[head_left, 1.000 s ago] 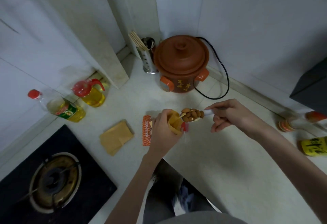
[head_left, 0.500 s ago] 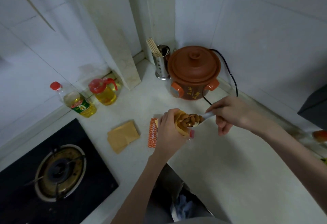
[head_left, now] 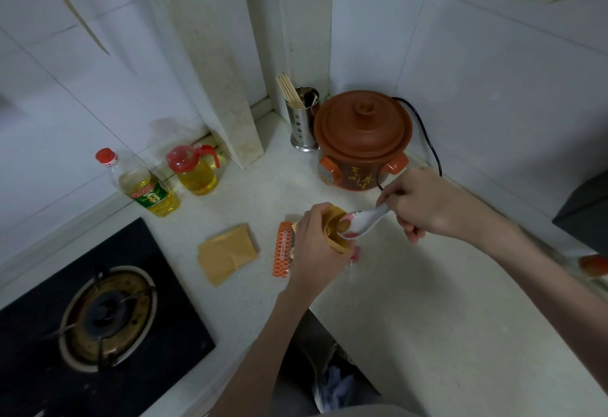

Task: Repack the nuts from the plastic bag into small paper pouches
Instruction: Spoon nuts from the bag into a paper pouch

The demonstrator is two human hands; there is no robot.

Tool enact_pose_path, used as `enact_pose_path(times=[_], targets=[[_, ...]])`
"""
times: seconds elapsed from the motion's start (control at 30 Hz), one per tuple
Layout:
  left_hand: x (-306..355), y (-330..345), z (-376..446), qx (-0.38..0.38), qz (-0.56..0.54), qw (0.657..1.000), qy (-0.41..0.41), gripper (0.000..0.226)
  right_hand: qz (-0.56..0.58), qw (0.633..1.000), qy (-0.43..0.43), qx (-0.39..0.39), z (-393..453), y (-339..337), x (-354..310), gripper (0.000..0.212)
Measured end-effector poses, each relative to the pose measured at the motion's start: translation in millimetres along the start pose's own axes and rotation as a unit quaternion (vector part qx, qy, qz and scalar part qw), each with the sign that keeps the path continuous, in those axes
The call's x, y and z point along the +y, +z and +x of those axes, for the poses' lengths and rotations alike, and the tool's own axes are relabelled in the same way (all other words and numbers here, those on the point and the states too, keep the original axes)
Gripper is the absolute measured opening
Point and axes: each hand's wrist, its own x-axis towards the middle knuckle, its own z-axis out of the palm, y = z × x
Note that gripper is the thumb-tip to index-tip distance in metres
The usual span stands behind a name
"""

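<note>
My left hand [head_left: 312, 245] grips a small brown paper pouch [head_left: 334, 227] and holds its mouth open toward the right. My right hand [head_left: 424, 206] holds a white ceramic spoon [head_left: 363, 221] by its handle. The spoon is tipped over, its bowl at the pouch's mouth, with a nut or two showing at the rim. Under my left hand lies the orange-edged plastic nut bag [head_left: 283, 249], mostly hidden. A stack of flat brown pouches [head_left: 227, 252] lies on the counter to the left.
A brown clay cooker [head_left: 362, 140] with a black cord stands at the back, a metal chopstick holder [head_left: 304, 120] beside it. Two oil bottles [head_left: 144, 186] [head_left: 195, 170] stand by the left wall. A gas stove [head_left: 102, 318] fills the lower left. The counter's inner edge runs below my hands.
The spoon, level and heaped with nuts a second ago, has reached the pouch's mouth and tipped; most of the nuts are out of sight. The camera tilted up.
</note>
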Motion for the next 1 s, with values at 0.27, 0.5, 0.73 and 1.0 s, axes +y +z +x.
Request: enact_pose_path(times=[0.27,0.5,0.73,1.0], targets=[[-3,1,-2,-0.002,-0.050,0.999,0.017,0.064,-0.014,1.000,-0.011,0.021,0,1,3,0.031],[-1,5,-2,0.007,-0.020,0.999,0.041,0.066,-0.074,0.995,-0.047,0.048,-3,1,3,0.030],[3,12,3,0.000,-0.012,0.998,0.067,0.058,-0.182,0.974,-0.130,0.031,3,14,6,0.026],[-37,11,-4,0.004,-0.074,0.993,-0.093,0.061,-0.009,0.988,-0.093,0.127,5,7,24,0.030]])
